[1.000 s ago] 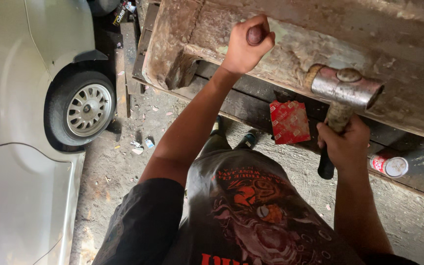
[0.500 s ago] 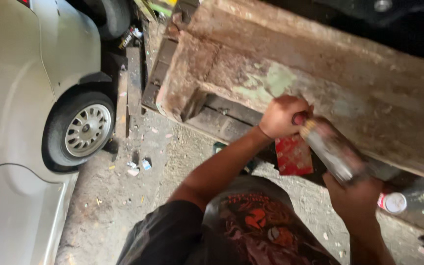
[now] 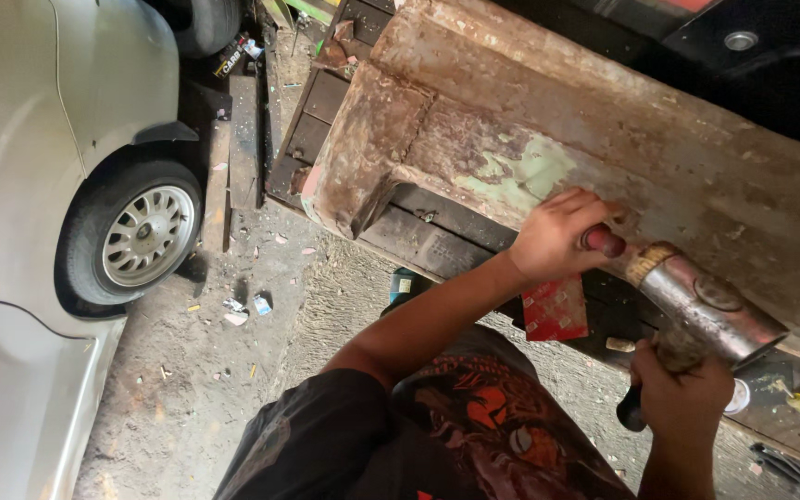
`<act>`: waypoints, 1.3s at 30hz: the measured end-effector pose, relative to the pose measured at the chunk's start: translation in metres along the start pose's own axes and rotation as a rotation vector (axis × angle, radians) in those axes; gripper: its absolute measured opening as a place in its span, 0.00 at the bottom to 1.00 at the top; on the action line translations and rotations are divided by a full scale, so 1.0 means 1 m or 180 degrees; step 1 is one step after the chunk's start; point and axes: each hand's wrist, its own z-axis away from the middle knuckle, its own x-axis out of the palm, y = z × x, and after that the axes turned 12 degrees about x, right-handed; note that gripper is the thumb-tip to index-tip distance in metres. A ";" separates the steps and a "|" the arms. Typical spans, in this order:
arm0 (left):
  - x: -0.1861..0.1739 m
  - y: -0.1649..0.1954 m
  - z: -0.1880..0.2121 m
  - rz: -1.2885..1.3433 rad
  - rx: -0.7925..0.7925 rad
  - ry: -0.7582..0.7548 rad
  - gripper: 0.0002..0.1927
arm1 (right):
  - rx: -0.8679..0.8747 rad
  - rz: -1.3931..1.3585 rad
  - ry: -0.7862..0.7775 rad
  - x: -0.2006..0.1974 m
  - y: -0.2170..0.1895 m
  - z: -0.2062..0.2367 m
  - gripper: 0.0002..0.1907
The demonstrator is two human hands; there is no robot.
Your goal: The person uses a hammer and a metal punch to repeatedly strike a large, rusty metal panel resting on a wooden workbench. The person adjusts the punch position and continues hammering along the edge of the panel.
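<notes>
My left hand (image 3: 556, 236) is closed around a tool with a red handle end (image 3: 602, 242) and presses it against the face of a long rusty metal beam (image 3: 511, 139). Its working tip is hidden by my fingers. My right hand (image 3: 682, 393) grips the dark handle of a heavy hammer. The hammer's steel head (image 3: 707, 304) is just right of the red handle end, close to touching it.
A pale car (image 3: 20, 185) with a spoked wheel (image 3: 145, 236) stands at the left. A red packet (image 3: 556, 311), a green can (image 3: 403, 283) and small litter lie on the dirt floor below the beam. Dark tools (image 3: 789, 463) lie at the lower right.
My left hand came down from the beam's upper edge to its front face. The hammer head swung left and down until it is beside the red handle end.
</notes>
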 end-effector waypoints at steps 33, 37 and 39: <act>-0.022 -0.062 -0.029 0.1187 -0.0586 -0.0494 0.12 | -0.0615 0.0373 0.0198 0.005 -0.079 -0.020 0.08; -0.029 -0.066 -0.031 0.1499 -0.0601 -0.0531 0.08 | -0.1290 0.1007 0.0004 0.013 -0.090 -0.056 0.05; -0.031 -0.067 -0.031 0.1734 -0.0733 -0.0442 0.07 | -0.1224 0.1159 -0.0315 0.014 -0.098 -0.067 0.08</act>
